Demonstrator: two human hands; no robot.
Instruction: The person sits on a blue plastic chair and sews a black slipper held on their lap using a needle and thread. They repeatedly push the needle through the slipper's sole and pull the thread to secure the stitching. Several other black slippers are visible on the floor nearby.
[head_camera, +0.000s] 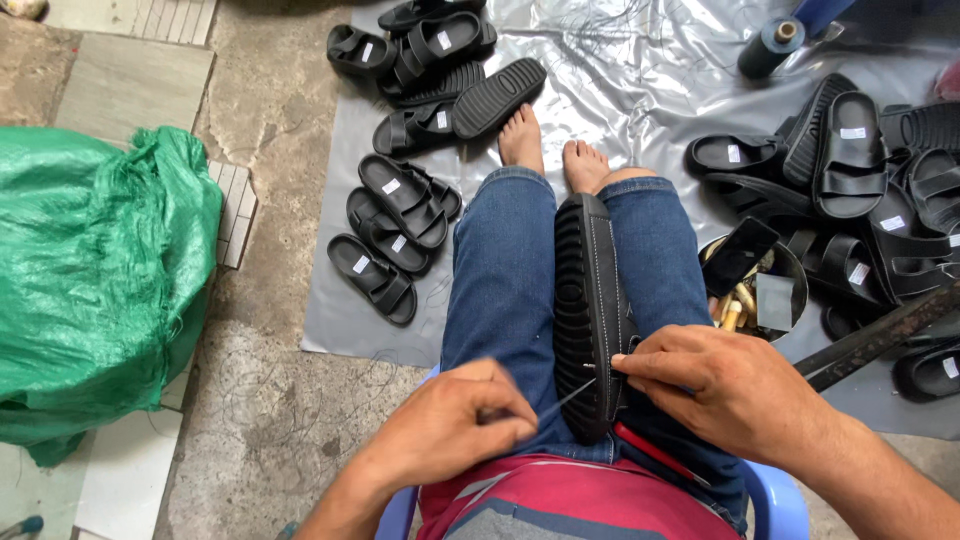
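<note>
A black sandal (585, 300) stands sole-up on edge, clamped between my knees in blue jeans. My right hand (725, 385) pinches the sandal's near edge with fingertips at the sole. My left hand (455, 420) is closed around a thin needle or awl with thread, its tip pointing toward the sole's near end. A red-handled tool (655, 452) lies on my lap under the right hand. My bare feet (550, 150) rest on a grey plastic sheet (640, 90).
Black sandals lie in a heap at the far left (420, 80), a row below it (390, 235), and a pile at right (860, 190). A round tin (790, 285) of small items sits by my right knee. Green sack (95, 270) at left; thread spool (768, 45) top right.
</note>
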